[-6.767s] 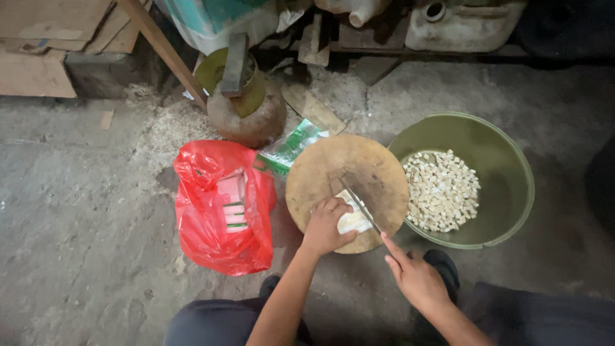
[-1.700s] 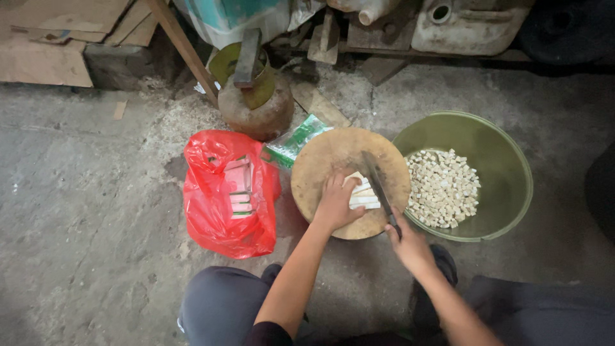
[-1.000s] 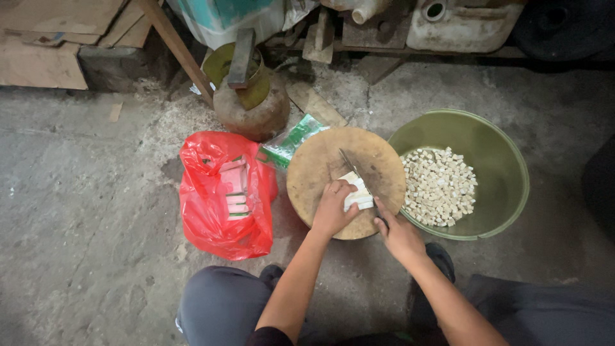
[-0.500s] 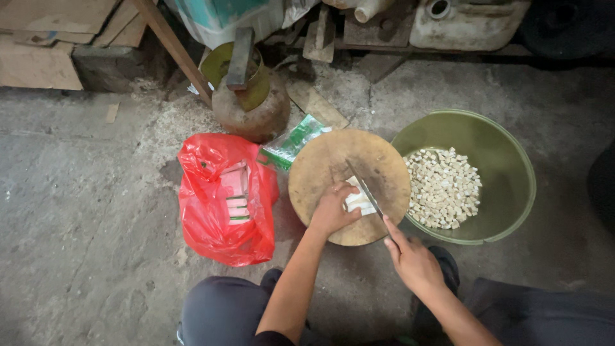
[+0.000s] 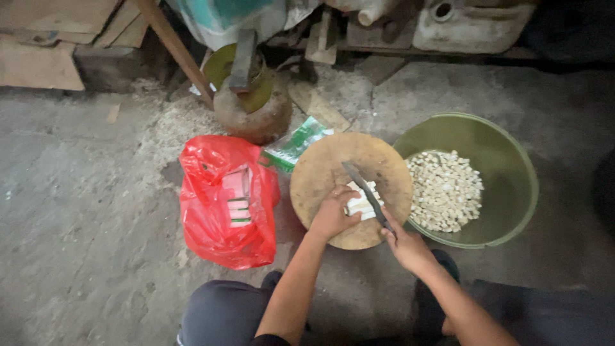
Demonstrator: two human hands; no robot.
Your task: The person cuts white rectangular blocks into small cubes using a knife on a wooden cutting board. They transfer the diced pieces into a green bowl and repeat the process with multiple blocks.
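White block pieces (image 5: 360,204) lay on the round wooden chopping board (image 5: 320,170), pinned under your left hand (image 5: 333,214), whose fingers were curled down over their near end. Your right hand (image 5: 405,243) was clenched around the handle of the knife (image 5: 366,192), and the blade ran slantwise up across the pieces toward the middle of the board. Half a second earlier the blade had sat a little further right and your right hand lower; it had since come in against your left fingertips, so I judged you were between one cut and the next. The stack looked much as it had a second ago, still partly uncut. Just right of the board, the green basin (image 5: 512,160) held a heap of small pale cubes (image 5: 445,198). The red plastic bag (image 5: 224,202) lay to the left, touching the board's edge, unmoved.
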